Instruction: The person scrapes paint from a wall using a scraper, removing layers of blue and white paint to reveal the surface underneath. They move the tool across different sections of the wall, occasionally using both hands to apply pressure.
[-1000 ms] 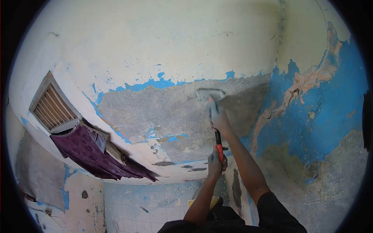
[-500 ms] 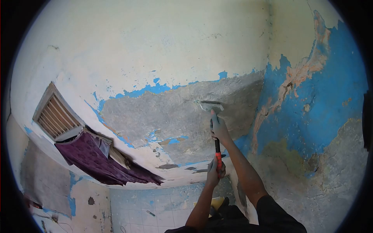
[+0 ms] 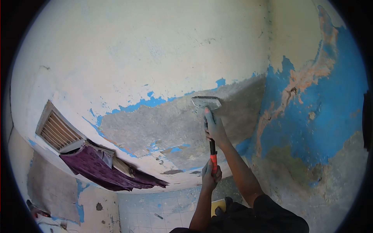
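Note:
Both hands are wrapped around a long-handled wall scraper (image 3: 206,102) with a wide grey head and a black and red handle. My right hand (image 3: 216,128) grips high up, just below the head, its thumb laid along the shaft. Lower down, my left hand (image 3: 210,178) is closed on the red end of the handle. The scraper's head overlaps the upper part of a bare grey patch (image 3: 163,124) on the wall, close to the ragged edge where blue paint and cream paint (image 3: 163,50) begin.
To the right stands a blue wall (image 3: 311,128) with a peeling, cracked strip. A slatted wooden vent (image 3: 60,128) and a purple curtain (image 3: 105,167) are at left. Below lie a tiled floor (image 3: 171,217) and a yellow object (image 3: 218,206) by my feet.
The scraper's head has moved slightly left and up along the grey patch, and both hands have shifted left with it. The view has tilted a little.

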Demonstrator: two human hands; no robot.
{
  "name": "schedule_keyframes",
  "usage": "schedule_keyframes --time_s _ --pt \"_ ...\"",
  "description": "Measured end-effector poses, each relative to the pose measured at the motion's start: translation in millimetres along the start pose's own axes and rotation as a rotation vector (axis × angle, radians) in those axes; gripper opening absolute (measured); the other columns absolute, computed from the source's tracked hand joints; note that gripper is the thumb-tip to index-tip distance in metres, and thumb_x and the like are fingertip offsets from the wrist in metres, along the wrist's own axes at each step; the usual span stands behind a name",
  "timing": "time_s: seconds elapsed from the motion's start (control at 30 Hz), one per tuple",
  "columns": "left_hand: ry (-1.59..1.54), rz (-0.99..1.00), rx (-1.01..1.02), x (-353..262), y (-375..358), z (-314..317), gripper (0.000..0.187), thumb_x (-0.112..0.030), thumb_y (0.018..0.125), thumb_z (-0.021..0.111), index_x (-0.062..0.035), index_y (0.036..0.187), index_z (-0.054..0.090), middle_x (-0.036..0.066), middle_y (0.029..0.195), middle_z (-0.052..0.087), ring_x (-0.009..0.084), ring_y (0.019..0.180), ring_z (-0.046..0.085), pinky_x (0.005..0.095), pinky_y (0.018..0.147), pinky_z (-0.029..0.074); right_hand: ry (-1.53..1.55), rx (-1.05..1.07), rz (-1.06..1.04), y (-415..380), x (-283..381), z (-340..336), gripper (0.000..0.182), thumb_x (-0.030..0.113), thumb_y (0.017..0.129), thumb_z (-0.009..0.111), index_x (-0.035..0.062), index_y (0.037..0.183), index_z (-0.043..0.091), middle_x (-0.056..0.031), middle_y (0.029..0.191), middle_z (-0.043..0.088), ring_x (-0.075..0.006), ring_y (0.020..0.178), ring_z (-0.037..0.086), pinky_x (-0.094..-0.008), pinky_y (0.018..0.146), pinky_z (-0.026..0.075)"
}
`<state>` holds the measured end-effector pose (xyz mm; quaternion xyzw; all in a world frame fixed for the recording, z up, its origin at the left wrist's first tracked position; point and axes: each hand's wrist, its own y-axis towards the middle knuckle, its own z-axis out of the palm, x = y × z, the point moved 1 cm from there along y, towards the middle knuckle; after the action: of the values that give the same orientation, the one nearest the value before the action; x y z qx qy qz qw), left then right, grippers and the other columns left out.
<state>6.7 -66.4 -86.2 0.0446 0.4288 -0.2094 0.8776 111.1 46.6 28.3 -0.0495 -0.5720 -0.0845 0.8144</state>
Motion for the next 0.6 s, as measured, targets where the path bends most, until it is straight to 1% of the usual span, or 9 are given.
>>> schedule_keyframes --time_s 0.03,0.13,0.23,0.27,0.33,0.43,0.53,0.6 --pt "0.0 0.004 -0.003 -4 0 2 0.037 -0.045 0.102 0.038 -0.0089 0.098 0.045 0.001 0.055 0.039 0.0091 0.039 0.034 0.0225 0.036 0.027 0.002 -0.002 -0.002 1 3 1 0.048 0.056 0.095 0.049 0.0131 0.073 0.041 0.0042 0.048 0.032 -0.0079 0.032 0.03 -0.0269 0.032 0.028" --pt "-0.04 -0.03 -0.007 -3 8 -4 0.037 -0.045 0.101 0.04 -0.0089 0.098 0.045 0.001 0.054 0.038 0.0092 0.039 0.034 0.0231 0.036 0.026 0.029 -0.006 -0.038 5 5 3 0.048 0.055 0.095 0.049 0.0129 0.072 0.04 0.0044 0.047 0.031 -0.0079 0.031 0.029 -0.0264 0.031 0.027" --pt "-0.033 -0.011 -0.022 16 5 -22 0.037 -0.045 0.1 0.041 -0.0084 0.099 0.046 0.001 0.054 0.039 0.0093 0.04 0.034 0.0241 0.036 0.026 0.037 0.035 -0.015 2 -13 -2 0.047 0.053 0.096 0.048 0.0129 0.072 0.041 0.0041 0.046 0.031 -0.0079 0.03 0.028 -0.026 0.031 0.026" --pt "-0.011 -0.014 -0.026 18 8 -24 0.04 -0.046 0.101 0.04 -0.0084 0.111 0.044 0.0 0.054 0.037 0.0093 0.039 0.033 0.024 0.036 0.025 0.074 0.042 0.002 5 -12 -3 0.048 0.053 0.096 0.049 0.0127 0.071 0.04 0.0042 0.047 0.032 -0.0078 0.03 0.029 -0.0258 0.03 0.027" --pt "0.034 -0.028 -0.041 14 4 -21 0.052 -0.048 0.101 0.036 -0.0083 0.135 0.041 0.0 0.053 0.034 0.0094 0.038 0.03 0.0237 0.036 0.023 0.153 0.053 0.047 4 -3 -2 0.049 0.051 0.095 0.052 0.0123 0.068 0.04 0.0042 0.048 0.035 -0.0077 0.031 0.033 -0.0254 0.03 0.027" --pt "0.022 -0.039 -0.056 12 2 -9 0.056 -0.049 0.101 0.036 -0.0069 0.138 0.038 0.0 0.054 0.035 0.0094 0.038 0.03 0.024 0.037 0.023 0.081 0.073 0.061 5 -1 -4 0.047 0.053 0.096 0.048 0.0128 0.073 0.041 0.0037 0.047 0.032 -0.0078 0.029 0.029 -0.0258 0.03 0.026" --pt "0.078 -0.046 -0.038 14 -1 -11 0.056 -0.05 0.1 0.036 -0.0073 0.138 0.038 0.001 0.053 0.036 0.0092 0.038 0.03 0.0242 0.037 0.024 0.104 0.066 0.099 3 -9 -9 0.047 0.053 0.096 0.049 0.0125 0.073 0.041 0.0037 0.047 0.032 -0.0079 0.029 0.029 -0.0254 0.03 0.026" --pt "0.061 -0.05 -0.03 5 -1 -2 0.057 -0.049 0.1 0.036 -0.0074 0.139 0.037 0.0 0.053 0.036 0.009 0.037 0.03 0.0241 0.037 0.023 0.107 0.053 0.093 4 3 -7 0.047 0.053 0.096 0.049 0.0127 0.073 0.041 0.0036 0.047 0.032 -0.0078 0.029 0.029 -0.0252 0.03 0.026"
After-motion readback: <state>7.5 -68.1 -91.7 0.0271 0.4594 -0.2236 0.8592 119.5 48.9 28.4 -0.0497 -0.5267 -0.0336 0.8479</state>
